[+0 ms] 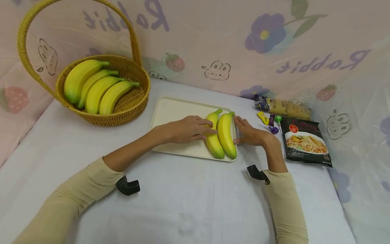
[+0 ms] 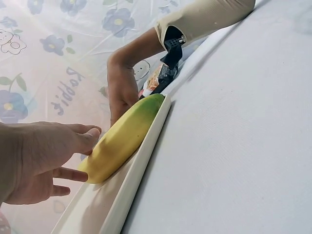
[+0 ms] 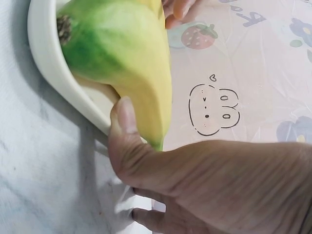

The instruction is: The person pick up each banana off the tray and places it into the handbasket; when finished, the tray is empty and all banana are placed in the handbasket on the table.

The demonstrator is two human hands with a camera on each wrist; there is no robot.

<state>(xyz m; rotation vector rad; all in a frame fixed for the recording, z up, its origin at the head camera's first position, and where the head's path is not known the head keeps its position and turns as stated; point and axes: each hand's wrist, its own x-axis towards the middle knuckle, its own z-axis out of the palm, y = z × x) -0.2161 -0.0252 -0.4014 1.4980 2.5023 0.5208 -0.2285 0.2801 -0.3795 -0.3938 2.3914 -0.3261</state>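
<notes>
Two yellow bananas with green tips lie side by side at the right end of a cream tray (image 1: 179,112). My left hand (image 1: 187,129) reaches over the tray, its extended fingers touching the left banana (image 1: 215,144). In the left wrist view, that hand's thumb and fingers are spread beside a banana (image 2: 122,139). My right hand (image 1: 250,133) is at the tray's right rim, fingers loosely extended, close beside the right banana (image 1: 226,134). In the right wrist view, its thumb (image 3: 126,119) lies at the rim next to the banana; whether it touches the fruit I cannot tell.
A wicker basket (image 1: 122,118) with a tall handle holds several bananas at the back left. To the right lie a black noodle packet (image 1: 306,142), a long tan package (image 1: 286,107), a yellow candy (image 1: 263,117) and lollipops (image 1: 278,118). A printed curtain (image 1: 195,40) hangs behind.
</notes>
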